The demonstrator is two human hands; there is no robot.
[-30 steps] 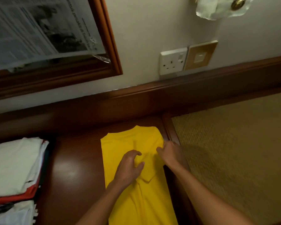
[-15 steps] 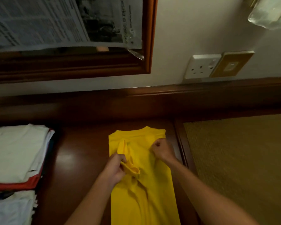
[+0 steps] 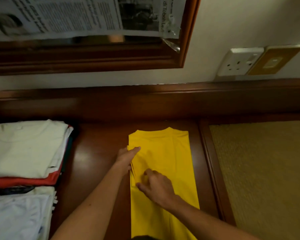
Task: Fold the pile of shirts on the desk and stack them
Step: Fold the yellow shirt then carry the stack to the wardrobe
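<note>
A yellow shirt (image 3: 168, 153) lies on the dark wooden desk (image 3: 97, 153) as a long narrow strip, its collar toward the wall and its lower end running off the bottom of the view. My left hand (image 3: 126, 159) lies along the shirt's left edge with straight fingers on the folded-in fabric. My right hand (image 3: 156, 187) presses down on the shirt a little lower, fingers spread and slightly bent. A stack of folded shirts (image 3: 24, 149), white on top with red and dark layers beneath, sits at the left.
More pale fabric (image 3: 19, 217) lies at the lower left, below the stack. A framed mirror (image 3: 87, 32) covered with newspaper hangs above. A wall socket (image 3: 239, 62) is at the right. A woven tan mat (image 3: 260, 170) covers the surface to the right of the desk.
The bunched sleeve my left hand gripped now lies flat along the left edge. My right hand has moved from the shirt's upper right to its lower left and unclenched.
</note>
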